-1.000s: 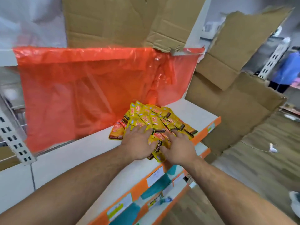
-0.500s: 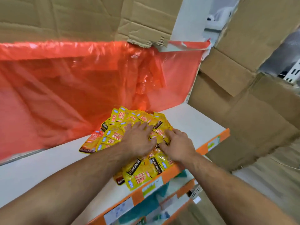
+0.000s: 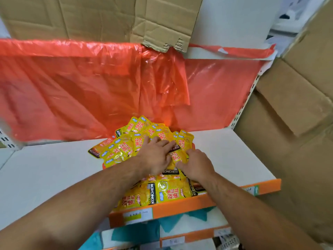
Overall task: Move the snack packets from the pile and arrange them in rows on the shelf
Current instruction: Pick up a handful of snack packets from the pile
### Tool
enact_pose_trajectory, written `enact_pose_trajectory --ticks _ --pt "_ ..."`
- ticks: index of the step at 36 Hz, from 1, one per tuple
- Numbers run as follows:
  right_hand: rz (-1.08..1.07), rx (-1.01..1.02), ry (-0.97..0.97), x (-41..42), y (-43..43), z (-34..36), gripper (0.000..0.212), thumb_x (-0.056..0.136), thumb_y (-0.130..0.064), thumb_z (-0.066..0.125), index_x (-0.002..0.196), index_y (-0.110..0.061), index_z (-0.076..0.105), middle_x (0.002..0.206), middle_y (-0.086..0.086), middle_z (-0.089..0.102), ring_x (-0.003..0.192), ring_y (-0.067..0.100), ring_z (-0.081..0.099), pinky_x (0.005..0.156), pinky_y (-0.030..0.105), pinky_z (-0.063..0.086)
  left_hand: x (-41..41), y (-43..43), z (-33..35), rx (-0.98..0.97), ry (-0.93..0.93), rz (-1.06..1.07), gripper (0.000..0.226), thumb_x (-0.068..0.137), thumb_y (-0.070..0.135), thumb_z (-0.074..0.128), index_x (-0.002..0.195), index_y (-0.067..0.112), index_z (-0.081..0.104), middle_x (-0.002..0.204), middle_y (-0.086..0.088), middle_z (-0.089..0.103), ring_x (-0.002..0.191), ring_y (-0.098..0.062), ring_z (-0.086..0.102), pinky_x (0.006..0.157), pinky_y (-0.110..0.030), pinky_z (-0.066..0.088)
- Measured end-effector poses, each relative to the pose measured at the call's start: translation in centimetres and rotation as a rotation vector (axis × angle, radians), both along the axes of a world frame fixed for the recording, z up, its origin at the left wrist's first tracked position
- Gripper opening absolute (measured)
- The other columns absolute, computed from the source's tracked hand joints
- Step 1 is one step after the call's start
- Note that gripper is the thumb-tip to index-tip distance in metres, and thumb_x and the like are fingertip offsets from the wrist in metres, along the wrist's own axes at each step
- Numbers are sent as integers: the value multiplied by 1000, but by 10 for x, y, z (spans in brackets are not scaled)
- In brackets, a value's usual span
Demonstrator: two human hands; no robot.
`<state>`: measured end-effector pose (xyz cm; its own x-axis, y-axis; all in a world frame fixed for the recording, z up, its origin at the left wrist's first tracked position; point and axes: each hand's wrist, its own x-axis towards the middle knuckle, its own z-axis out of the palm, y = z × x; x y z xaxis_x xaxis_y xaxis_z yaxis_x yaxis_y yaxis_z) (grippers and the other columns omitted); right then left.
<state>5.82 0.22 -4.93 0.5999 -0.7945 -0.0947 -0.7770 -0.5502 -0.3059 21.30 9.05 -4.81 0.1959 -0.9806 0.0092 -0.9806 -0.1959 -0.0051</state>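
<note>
A pile of yellow snack packets (image 3: 124,148) marked KONCHEW lies on the white shelf (image 3: 54,170), spread from the back down to the orange front strip (image 3: 180,207). My left hand (image 3: 155,156) rests palm down on the middle of the pile, fingers apart and stretched forward. Just to its right, my right hand (image 3: 197,166) has its fingers curled onto packets, thumb and fingertips pinching their edges. Both forearms hide parts of the pile near the front.
An orange plastic sheet (image 3: 72,87) hangs behind the shelf. Flattened cardboard (image 3: 93,17) stands above it, and cardboard boxes (image 3: 292,127) crowd the right side. Bare white shelf lies left and right of the pile. A lower shelf (image 3: 198,237) with price tags shows below.
The view has swung left and closer. The packets have been dragged forward and now reach the front strip. Both hands stay on the pile, left flat, right curled.
</note>
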Motion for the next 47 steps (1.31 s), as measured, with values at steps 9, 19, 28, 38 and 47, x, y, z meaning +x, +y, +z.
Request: enact_pose_trajectory --ticks 9,19,28,38,47 --pt "-3 8 -33 5 -12 4 60 83 -53 67 125 -12 53 121 10 58 110 32 60 89 39 51 -3 6 7 -151 37 186 47 98 47 32 108 21 69 112 -3 60 107 -27 46 93 -41 43" --pt "-67 170 -158 12 -18 11 59 82 -48 73 126 -12 55 125 7 62 113 31 61 89 37 52 -4 5 10 -201 239 498 32 91 27 62 116 11 51 110 -14 54 103 -35 57 73 -40 47" --pt "-161 310 -266 13 -25 18 37 89 -25 68 124 -14 60 126 6 63 114 28 59 86 29 46 5 -3 20 -249 550 706 19 85 19 64 102 11 59 98 -12 68 81 -31 61 64 -34 47" --pt "-227 525 -651 26 -4 40 27 85 -10 72 65 -21 59 104 13 71 97 32 63 90 45 51 14 28 16 -505 1145 932 41 79 1 74 65 21 41 61 -1 44 59 -20 42 56 -28 34" --pt "-107 671 -681 65 28 31 36 89 -14 73 123 -9 60 98 0 58 69 3 51 73 29 40 31 85 22 -639 1232 1026 41 80 -5 70 62 19 41 51 3 43 47 -16 40 43 -20 33"
